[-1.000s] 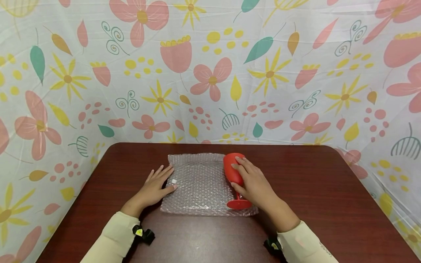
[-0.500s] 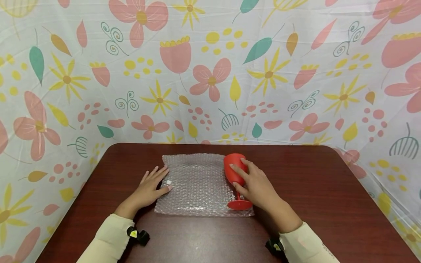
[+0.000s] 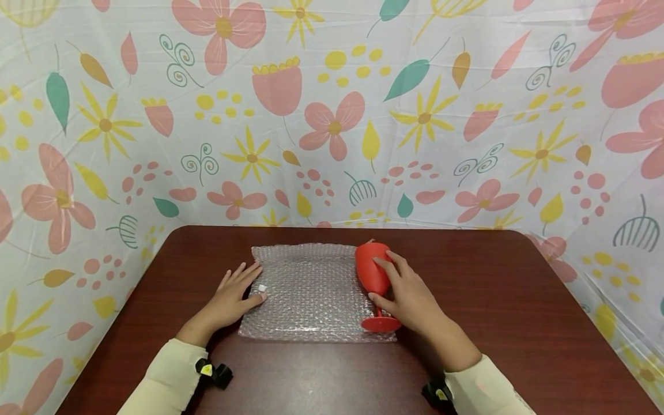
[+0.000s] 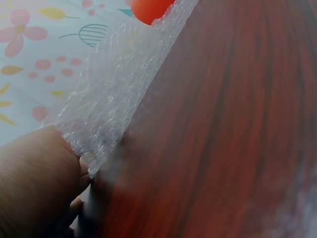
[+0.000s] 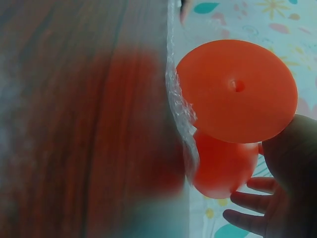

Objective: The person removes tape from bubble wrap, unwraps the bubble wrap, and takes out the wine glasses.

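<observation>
A red goblet (image 3: 372,268) lies on its side along the right edge of a sheet of clear bubble wrap (image 3: 311,294), its round foot toward me. My right hand (image 3: 412,297) rests against the goblet from the right, thumb near the lower bowl and fingers spread along its side. In the right wrist view the goblet's foot (image 5: 237,91) hides the stem, and the fingers look fairly straight. My left hand (image 3: 228,300) lies with spread fingers on the left edge of the bubble wrap. In the left wrist view part of this hand (image 4: 39,173) touches the wrap's near corner.
Under the wrap is a dark reddish-brown table (image 3: 493,288) with rounded far corners. A white cloth (image 3: 332,115) printed with flowers and leaves hangs behind and at both sides. A small white bit (image 3: 262,288) sits on the wrap's left edge. Black straps with cameras (image 3: 214,372) circle both wrists.
The bubble wrap has slid left together with my left hand. The goblet and my right hand have shifted slightly right, and less of the goblet's bowl is covered by the fingers.
</observation>
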`<act>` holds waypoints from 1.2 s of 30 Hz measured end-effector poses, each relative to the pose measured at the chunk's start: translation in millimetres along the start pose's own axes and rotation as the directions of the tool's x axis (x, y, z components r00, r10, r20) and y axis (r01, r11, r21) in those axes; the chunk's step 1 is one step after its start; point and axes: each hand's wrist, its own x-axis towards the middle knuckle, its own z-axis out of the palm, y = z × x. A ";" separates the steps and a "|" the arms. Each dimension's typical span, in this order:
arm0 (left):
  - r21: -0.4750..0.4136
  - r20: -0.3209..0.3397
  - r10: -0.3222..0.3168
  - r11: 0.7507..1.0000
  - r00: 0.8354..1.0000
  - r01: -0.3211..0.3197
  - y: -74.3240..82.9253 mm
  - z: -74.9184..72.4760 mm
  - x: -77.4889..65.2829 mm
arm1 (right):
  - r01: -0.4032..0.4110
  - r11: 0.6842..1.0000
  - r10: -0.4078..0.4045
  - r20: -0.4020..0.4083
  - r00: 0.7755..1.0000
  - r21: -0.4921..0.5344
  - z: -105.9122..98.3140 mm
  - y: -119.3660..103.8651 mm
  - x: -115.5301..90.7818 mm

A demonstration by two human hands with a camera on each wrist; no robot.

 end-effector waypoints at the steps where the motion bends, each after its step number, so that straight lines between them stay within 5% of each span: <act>1: 0.001 -0.004 0.001 1.000 1.000 -0.001 -0.5 -0.2 -0.6 | -0.004 1.000 0.004 0.000 1.000 0.007 0.1 0.5 -0.5; 15: 0.006 -0.023 0.001 1.000 1.000 -0.001 -4.9 -5.8 -6.7 | -0.067 0.994 0.067 0.000 0.998 0.090 -0.2 4.0 -8.8; 22: -0.019 -0.031 -0.009 1.000 0.999 0.009 -9.2 -7.4 -8.2 | -0.183 0.965 0.178 0.043 0.983 0.186 -1.8 8.6 -12.6; 26: -0.018 -0.044 -0.003 1.000 0.999 0.002 -9.0 -6.7 -8.3 | -0.269 0.914 0.243 0.121 0.962 0.303 -4.4 12.7 -13.8; 36: -0.010 -0.057 -0.005 1.000 0.998 0.004 -6.4 -5.2 -7.2 | -0.436 0.712 0.312 0.307 0.899 0.551 -10.5 17.1 -16.6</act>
